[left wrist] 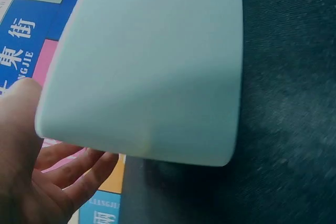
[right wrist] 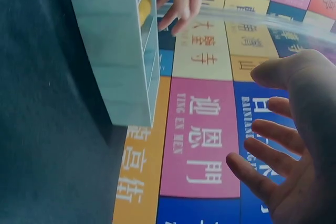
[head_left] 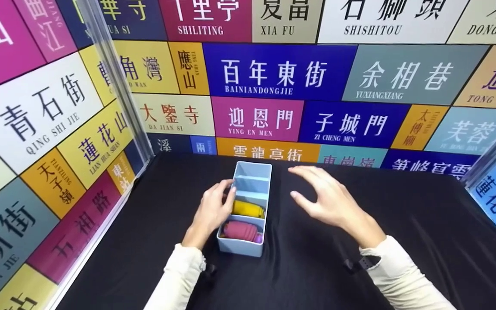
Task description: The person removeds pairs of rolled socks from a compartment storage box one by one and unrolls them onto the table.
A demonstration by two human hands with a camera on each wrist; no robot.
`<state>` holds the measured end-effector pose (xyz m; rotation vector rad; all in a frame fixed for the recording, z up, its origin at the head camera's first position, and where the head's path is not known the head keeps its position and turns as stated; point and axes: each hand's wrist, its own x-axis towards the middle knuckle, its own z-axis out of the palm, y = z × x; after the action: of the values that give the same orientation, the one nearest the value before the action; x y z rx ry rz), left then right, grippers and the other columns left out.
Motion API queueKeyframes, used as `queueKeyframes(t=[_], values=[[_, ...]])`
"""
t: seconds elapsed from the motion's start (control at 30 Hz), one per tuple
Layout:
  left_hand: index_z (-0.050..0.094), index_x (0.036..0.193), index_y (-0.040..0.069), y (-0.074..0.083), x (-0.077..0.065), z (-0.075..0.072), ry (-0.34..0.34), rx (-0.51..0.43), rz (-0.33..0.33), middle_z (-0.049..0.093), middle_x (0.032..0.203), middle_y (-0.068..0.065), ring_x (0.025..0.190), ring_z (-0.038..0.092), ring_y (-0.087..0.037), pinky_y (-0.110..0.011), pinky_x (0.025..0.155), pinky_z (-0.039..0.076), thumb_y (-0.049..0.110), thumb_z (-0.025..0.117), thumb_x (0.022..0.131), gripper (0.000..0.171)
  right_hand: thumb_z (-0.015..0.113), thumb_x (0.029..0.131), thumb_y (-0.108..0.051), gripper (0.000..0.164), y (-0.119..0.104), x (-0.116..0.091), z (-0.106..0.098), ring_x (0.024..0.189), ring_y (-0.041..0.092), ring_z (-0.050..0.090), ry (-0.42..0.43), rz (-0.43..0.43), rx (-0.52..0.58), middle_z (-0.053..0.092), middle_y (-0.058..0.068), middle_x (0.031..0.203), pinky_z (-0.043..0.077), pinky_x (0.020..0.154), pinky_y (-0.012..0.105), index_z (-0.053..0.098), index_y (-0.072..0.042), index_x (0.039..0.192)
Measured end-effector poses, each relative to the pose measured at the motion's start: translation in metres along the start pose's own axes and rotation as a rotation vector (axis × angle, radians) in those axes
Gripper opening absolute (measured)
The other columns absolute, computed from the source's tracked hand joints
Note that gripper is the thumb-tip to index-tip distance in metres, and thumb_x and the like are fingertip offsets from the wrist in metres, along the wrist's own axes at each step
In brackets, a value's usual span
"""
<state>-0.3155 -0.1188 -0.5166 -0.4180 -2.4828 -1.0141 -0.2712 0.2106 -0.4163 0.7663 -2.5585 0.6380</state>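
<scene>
If bumped by loosely curved left hand (head_left: 213, 206) beside divided box (head_left: 240, 247) on black cloth (head_left: 317, 271), could skid or tip; can't tell if touching; unbraced by spread, empty right hand (head_left: 334, 200), clearly apart

Box (head_left: 240, 248) sits on the table (head_left: 317, 271), left hand (head_left: 214, 203) left, right hand (head_left: 333, 199) right, bundles (head_left: 242, 231) inside its near half.

Back panels (head_left: 398, 73): many colours, Chinese characters with Latin letters
Left-side panels (head_left: 37, 116): likewise lettered
Pink panel (head_left: 258, 118): YING EN MEN, beside a dark-blue panel (head_left: 353, 125)
Bench cloth (head_left: 312, 275): black, creased
Clear corner strip (head_left: 121, 82): between left-side and back panels
</scene>
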Motion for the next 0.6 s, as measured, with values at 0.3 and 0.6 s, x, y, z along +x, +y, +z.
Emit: queueKeyframes(t=[0.3,0.6], values=[[0.074,0.134,0.014,-0.011,-0.011,0.014,0.037,-0.080,-0.040,0.079,0.127,-0.012,0.118,0.074,-0.027,-0.048,0.108,0.057,0.013,0.066,0.104,0.031,0.076,0.100,-0.036,0.049,-0.016,-0.001,0.012,0.130,0.016,0.068,-0.025,-0.065,0.032,0.069,-0.005,0.145,0.063,0.099,0.037,0.066,-0.027,0.146],[0.074,0.136,0.026,-0.014,-0.015,0.016,0.043,-0.177,-0.148,0.081,0.124,-0.011,0.110,0.075,-0.022,-0.047,0.103,0.058,0.017,0.067,0.106,0.032,0.078,0.099,-0.032,0.041,-0.028,0.003,0.022,0.118,0.015,0.073,-0.045,-0.133,0.086,0.074,-0.004,0.134,0.064,0.090,0.032,0.072,-0.024,0.139]])
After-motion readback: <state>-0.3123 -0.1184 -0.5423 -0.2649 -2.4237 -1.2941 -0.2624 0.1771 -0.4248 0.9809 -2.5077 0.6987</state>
